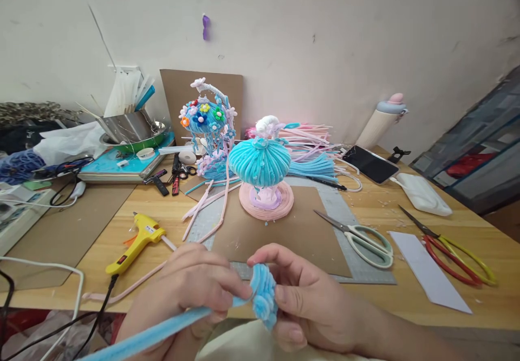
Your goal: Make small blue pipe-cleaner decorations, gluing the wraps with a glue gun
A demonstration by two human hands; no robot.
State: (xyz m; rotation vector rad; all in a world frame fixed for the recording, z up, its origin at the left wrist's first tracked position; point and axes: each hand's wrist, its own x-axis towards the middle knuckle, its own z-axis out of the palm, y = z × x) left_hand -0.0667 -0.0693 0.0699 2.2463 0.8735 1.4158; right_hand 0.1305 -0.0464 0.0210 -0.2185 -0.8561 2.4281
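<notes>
Near the front edge of the table, my right hand (pixel 300 296) pinches a coiled light-blue pipe-cleaner piece (pixel 264 299) between thumb and fingers. My left hand (pixel 195 290) is closed on a long light-blue pipe cleaner (pixel 162 331), which runs from the coiled piece down to the lower left. The left fingertips lie right beside the coil. Beyond both hands stands a lamp-like craft with a turquoise pleated top (pixel 260 161) on a round pink base (pixel 246 201). Behind it to the left is a blue jellyfish-like craft (pixel 203 120) dotted with coloured flowers.
A yellow glue gun (pixel 140 242) lies on the left, its black cord hanging over the edge. Two pairs of scissors, one white-green (pixel 369 244) and one red-yellow (pixel 455 258), lie right. Pipe-cleaner bundles (pixel 312 166), a phone (pixel 369 163) and a bottle (pixel 379 123) are behind.
</notes>
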